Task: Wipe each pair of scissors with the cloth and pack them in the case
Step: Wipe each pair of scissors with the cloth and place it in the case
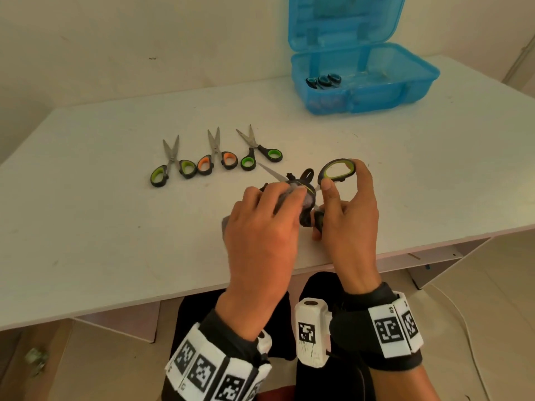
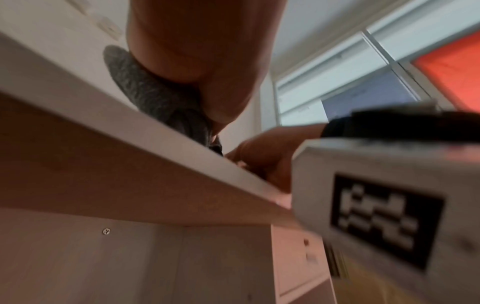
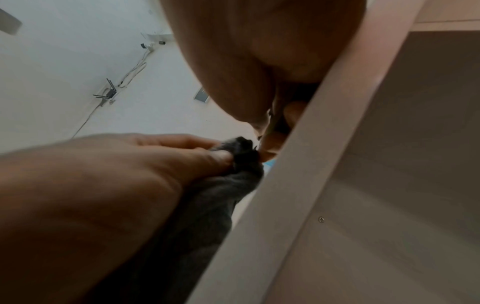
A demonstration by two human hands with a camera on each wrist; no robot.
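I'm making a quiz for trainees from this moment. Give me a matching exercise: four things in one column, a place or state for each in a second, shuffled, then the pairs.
Things:
1. grey cloth
2. orange-handled scissors
3. blue case
4. large green-handled scissors

Places or states:
A. open, at the table's far right
B. gripped by the left hand
C. middle of the row of three
D. held by the right hand

Pairs: 1-B, 2-C, 3-A, 4-D
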